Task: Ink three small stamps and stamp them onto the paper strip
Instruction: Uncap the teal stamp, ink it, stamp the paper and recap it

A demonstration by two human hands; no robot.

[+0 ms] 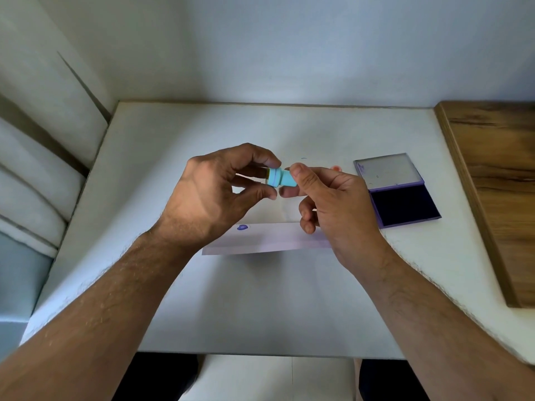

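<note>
Held blue stamp between left hand and right hand, over strip. One mark done at strip's ten o'clock; likely two left. Pad open at three o'clock.

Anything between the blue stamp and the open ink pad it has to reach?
Nothing visible. The blue stamp is held up between both hands; the ink pad lies open to its right, with only bare table between.
</note>
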